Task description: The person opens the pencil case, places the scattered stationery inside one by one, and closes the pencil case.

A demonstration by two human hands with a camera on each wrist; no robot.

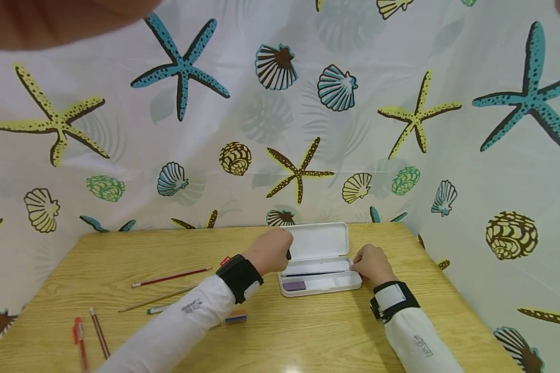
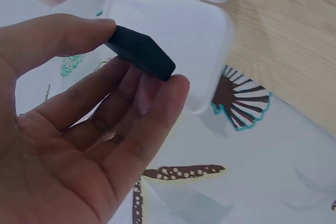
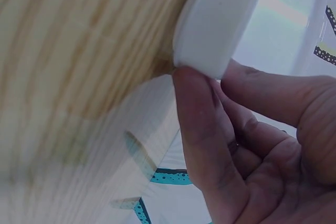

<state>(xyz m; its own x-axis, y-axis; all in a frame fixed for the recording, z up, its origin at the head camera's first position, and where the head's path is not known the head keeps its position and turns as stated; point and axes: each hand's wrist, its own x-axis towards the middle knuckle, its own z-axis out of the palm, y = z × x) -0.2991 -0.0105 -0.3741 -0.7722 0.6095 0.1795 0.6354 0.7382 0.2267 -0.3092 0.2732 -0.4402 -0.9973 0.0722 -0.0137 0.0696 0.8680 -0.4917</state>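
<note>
A white pencil case [image 1: 321,283] lies with its lid [image 1: 321,241] raised toward the back. Inside are a dark pencil [image 1: 313,273] and, in the front compartment, a purple block [image 1: 294,286]. My left hand [image 1: 269,251] is over the case's left end. Between thumb and fingertips it pinches a dark green, slant-ended eraser [image 2: 140,52], clear of the case in the left wrist view. At the other end, my right hand [image 1: 373,264] pinches the corner of the case; the right wrist view shows thumb and forefinger on its white wall [image 3: 218,22].
On the left of the wooden table [image 1: 308,336] lie a red pencil [image 1: 172,277], a yellowish pencil [image 1: 156,299], a red pen [image 1: 80,339] and a brown-red pencil [image 1: 99,332]. A blue-ended item [image 1: 235,319] pokes out beside my left sleeve. Patterned fabric [image 1: 242,197] hangs behind the table.
</note>
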